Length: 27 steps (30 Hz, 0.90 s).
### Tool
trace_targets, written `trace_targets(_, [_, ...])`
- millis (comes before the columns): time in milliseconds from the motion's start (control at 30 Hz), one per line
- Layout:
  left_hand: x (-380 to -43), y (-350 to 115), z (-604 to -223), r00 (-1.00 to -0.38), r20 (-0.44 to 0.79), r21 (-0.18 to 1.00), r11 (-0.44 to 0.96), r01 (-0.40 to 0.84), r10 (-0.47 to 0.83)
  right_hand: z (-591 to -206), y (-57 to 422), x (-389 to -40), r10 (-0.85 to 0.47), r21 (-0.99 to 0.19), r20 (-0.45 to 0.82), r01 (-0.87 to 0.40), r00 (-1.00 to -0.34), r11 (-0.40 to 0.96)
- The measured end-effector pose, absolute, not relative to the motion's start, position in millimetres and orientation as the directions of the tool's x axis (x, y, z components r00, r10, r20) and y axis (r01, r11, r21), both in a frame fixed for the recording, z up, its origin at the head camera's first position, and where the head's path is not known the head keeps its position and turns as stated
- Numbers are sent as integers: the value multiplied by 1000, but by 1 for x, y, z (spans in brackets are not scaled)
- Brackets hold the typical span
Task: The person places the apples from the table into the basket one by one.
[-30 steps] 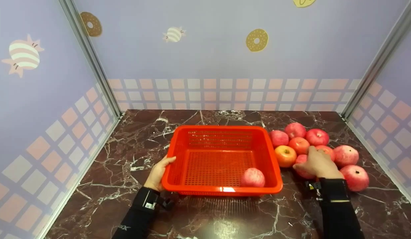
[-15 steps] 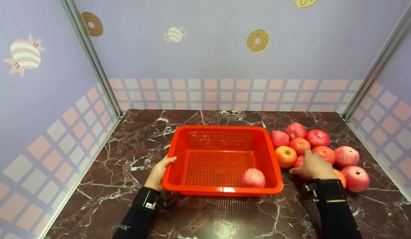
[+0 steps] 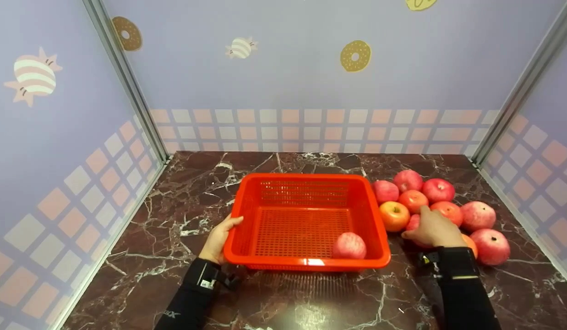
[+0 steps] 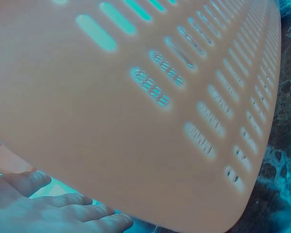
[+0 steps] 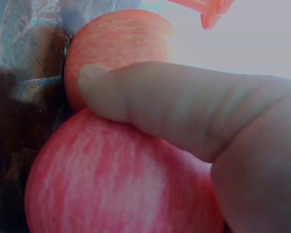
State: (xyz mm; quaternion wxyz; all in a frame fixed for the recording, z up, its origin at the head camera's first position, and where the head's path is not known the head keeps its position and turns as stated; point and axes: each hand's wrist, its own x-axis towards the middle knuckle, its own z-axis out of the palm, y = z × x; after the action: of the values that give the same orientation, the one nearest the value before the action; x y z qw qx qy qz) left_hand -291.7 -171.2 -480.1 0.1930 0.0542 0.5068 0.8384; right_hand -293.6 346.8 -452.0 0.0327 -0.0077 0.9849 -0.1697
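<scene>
An orange-red plastic basket (image 3: 306, 262) with slotted walls stands mid-table, one pink apple (image 3: 349, 246) in its near right corner. My left hand (image 3: 218, 240) holds the basket's left side, thumb at the rim. In the left wrist view, the fingers (image 4: 82, 213) lie close to the slotted basket wall (image 4: 87, 111). At right, my right hand (image 3: 435, 228) grips a pink-red apple (image 3: 413, 222), mostly hidden beneath it. The right wrist view shows the thumb lying across this striped apple (image 5: 121, 179), with an orange-red apple (image 5: 121, 39) beyond it.
Several apples crowd round the right hand, among them a yellow-orange apple (image 3: 394, 216), a red apple (image 3: 438, 190) and a large pink apple (image 3: 490, 246). Patterned panels (image 3: 306, 82) enclose the dark marble-look table (image 3: 173, 275) at back and sides.
The right hand has shifted slightly left and nearer over the pink-red apple, uncovering the orange-red apple behind it and part of an orange one by the wrist. Left hand and basket stay still.
</scene>
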Motion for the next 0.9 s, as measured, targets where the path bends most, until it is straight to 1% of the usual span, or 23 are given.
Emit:
trace_targets(167, [-292, -171, -480, -922, -108, 869, -416, -270, 373, -447, 346, -292, -22, -332, -63, 0, -998, 943])
trace_targets(400, [-291, -172, -480, -920, -105, 867, -418, -271, 378, -439, 345, -286, -16, -369, -23, -6, -1000, 930])
trace_targets(900, [-291, -172, -481, -917, -92, 861, -432, -269, 387, -423, 338, -278, -13, -315, 54, -29, -998, 949])
